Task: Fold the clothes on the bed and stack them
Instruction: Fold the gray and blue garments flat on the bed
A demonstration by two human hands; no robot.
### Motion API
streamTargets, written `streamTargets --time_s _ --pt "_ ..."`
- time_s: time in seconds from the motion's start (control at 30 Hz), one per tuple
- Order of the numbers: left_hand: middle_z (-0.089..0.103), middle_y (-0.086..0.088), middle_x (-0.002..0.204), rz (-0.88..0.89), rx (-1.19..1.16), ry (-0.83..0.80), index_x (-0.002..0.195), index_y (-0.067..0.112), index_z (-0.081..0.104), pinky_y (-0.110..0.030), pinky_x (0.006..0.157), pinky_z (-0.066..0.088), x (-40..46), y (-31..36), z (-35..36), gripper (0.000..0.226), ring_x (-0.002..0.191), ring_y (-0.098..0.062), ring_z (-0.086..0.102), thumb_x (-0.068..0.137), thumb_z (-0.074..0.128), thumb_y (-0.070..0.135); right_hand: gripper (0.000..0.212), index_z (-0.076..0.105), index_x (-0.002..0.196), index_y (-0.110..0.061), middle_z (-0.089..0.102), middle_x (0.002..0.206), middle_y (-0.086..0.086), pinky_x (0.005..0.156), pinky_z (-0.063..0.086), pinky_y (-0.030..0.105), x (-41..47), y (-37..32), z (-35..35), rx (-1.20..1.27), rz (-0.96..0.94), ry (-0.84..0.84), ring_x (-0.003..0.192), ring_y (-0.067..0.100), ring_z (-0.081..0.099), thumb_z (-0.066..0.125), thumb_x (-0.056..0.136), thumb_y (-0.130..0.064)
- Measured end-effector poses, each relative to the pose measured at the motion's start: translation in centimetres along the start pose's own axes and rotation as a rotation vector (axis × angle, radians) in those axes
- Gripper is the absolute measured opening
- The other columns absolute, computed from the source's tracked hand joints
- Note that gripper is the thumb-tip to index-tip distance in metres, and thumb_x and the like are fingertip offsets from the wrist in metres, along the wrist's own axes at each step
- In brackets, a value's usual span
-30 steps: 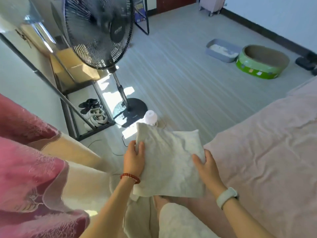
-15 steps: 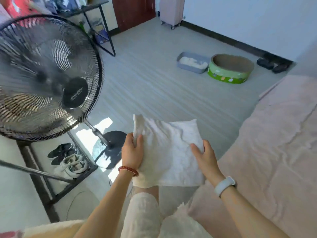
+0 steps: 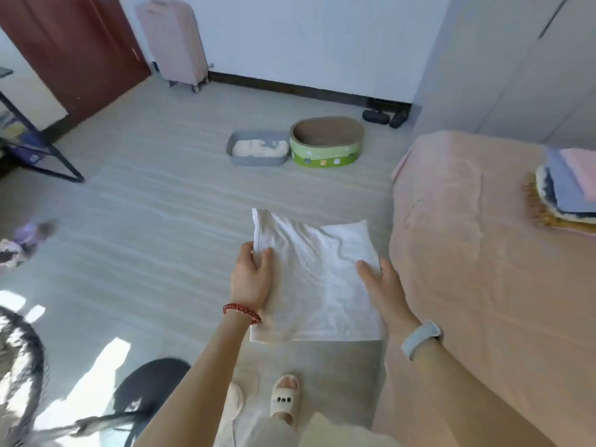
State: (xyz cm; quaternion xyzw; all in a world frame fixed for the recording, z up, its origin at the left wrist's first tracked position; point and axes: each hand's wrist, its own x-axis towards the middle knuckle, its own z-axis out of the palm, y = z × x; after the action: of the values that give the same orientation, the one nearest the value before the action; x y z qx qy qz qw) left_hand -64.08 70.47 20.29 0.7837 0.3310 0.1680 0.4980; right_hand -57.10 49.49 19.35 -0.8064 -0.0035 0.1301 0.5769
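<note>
A folded white garment [image 3: 317,279] is held flat in the air over the floor, just left of the bed [image 3: 477,253]. My left hand [image 3: 251,275] grips its left edge, thumb on top. My right hand [image 3: 383,285] holds its right edge, with fingers under the cloth. A stack of folded clothes [image 3: 571,185], blue and pink on top, lies on the bed at the far right.
The bed has a pink cover. On the floor stand a grey litter tray [image 3: 258,151] and a green oval cat scratcher [image 3: 327,145]. A fan [image 3: 19,375] and its dark base [image 3: 151,391] are at lower left. A pink suitcase [image 3: 175,40] stands by the door.
My view has swung right, from the fan and shoe rack toward the bed and the stack. Both hands keep the folded white garment held flat between them.
</note>
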Motion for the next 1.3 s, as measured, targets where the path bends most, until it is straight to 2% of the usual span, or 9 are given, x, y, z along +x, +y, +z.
streamTargets --time_s 0.07,0.2,0.37,0.57,0.73,0.87,1.03,1.2,1.3 --pt "0.051 0.009 0.065 0.031 0.01 -0.064 0.085 0.017 0.05 -0.024 0.054 0.035 4.1 1.3 1.5 0.012 0.061 -0.003 0.048 0.092 0.051 0.027 0.014 0.056 0.1 -0.019 0.06 0.083 -0.005 0.056 0.042 0.012 2.9 -0.9 0.2 0.047 0.002 0.049 0.067 0.0 0.057 0.055 0.089 -0.028" --pt "0.051 0.006 0.066 0.084 0.035 -0.232 0.086 0.012 0.051 -0.022 0.054 0.036 10.8 5.1 7.7 0.015 0.06 -0.007 0.048 0.093 0.05 0.025 0.006 0.053 0.09 -0.026 0.059 0.08 -0.01 0.057 0.045 0.021 8.3 -1.3 -2.0 0.14 0.103 0.208 0.066 0.002 0.057 0.058 0.089 -0.022" --pt "0.052 0.008 0.067 0.215 0.057 -0.481 0.085 0.016 0.05 -0.013 0.05 0.034 16.3 10.7 19.3 0.012 0.062 -0.004 0.048 0.094 0.05 0.024 0.019 0.048 0.104 -0.018 0.056 0.086 -0.01 0.071 0.045 0.032 14.9 0.3 -8.3 0.186 0.206 0.45 0.074 0.01 0.055 0.059 0.09 -0.021" --pt "0.056 0.007 0.076 0.335 0.099 -0.745 0.09 0.017 0.051 -0.026 0.059 0.038 21.1 18.8 36.5 0.012 0.07 -0.009 0.053 0.094 0.048 0.028 0.019 0.05 0.106 -0.017 0.06 0.094 0.001 0.077 0.05 0.039 24.7 2.9 -18.4 0.311 0.293 0.679 0.083 0.021 0.059 0.059 0.089 -0.021" --pt "0.058 0.004 0.094 0.392 0.153 -0.992 0.107 0.017 0.052 -0.03 0.077 0.043 23.4 27.5 50.9 0.016 0.087 -0.019 0.056 0.095 0.047 0.026 0.023 0.048 0.108 -0.017 0.058 0.094 -0.004 0.066 0.048 0.029 31.8 3.8 -28.0 0.419 0.328 0.842 0.079 0.012 0.058 0.06 0.089 -0.022" --pt "0.057 0.004 0.1 0.49 0.208 -1.128 0.105 0.02 0.048 -0.033 0.081 0.043 23.4 33.0 60.2 0.012 0.092 -0.021 0.054 0.096 0.042 0.025 0.027 0.046 0.113 -0.016 0.056 0.096 -0.008 0.064 0.046 0.024 35.3 4.4 -34.3 0.493 0.348 0.955 0.083 0.008 0.057 0.058 0.09 -0.018" --pt "0.057 -0.004 0.094 0.647 0.209 -1.238 0.106 0.008 0.052 -0.03 0.071 0.037 22.9 39.7 72.3 0.021 0.085 -0.023 0.051 0.099 0.036 0.02 0.025 0.045 0.112 -0.016 0.055 0.096 -0.007 0.063 0.045 0.02 40.4 5.7 -41.4 0.511 0.345 1.16 0.081 0.005 0.055 0.057 0.09 -0.015" --pt "0.051 -0.004 0.083 0.76 0.174 -1.276 0.093 0.012 0.046 -0.029 0.059 0.027 21.7 45.4 85.6 0.017 0.075 -0.023 0.045 0.1 0.033 0.019 0.024 0.044 0.111 -0.019 0.057 0.1 -0.004 0.066 0.046 0.019 47.0 6.9 -49.0 0.542 0.313 1.376 0.084 0.005 0.056 0.055 0.09 -0.013" --pt "0.051 -0.003 0.084 0.78 0.129 -1.316 0.095 0.013 0.047 -0.028 0.059 0.03 21.5 47.3 93.7 0.019 0.075 -0.021 0.046 0.101 0.031 0.022 0.026 0.045 0.114 -0.019 0.058 0.1 -0.006 0.071 0.047 0.021 51.4 8.8 -53.3 0.542 0.297 1.5 0.086 0.005 0.057 0.055 0.091 -0.012"
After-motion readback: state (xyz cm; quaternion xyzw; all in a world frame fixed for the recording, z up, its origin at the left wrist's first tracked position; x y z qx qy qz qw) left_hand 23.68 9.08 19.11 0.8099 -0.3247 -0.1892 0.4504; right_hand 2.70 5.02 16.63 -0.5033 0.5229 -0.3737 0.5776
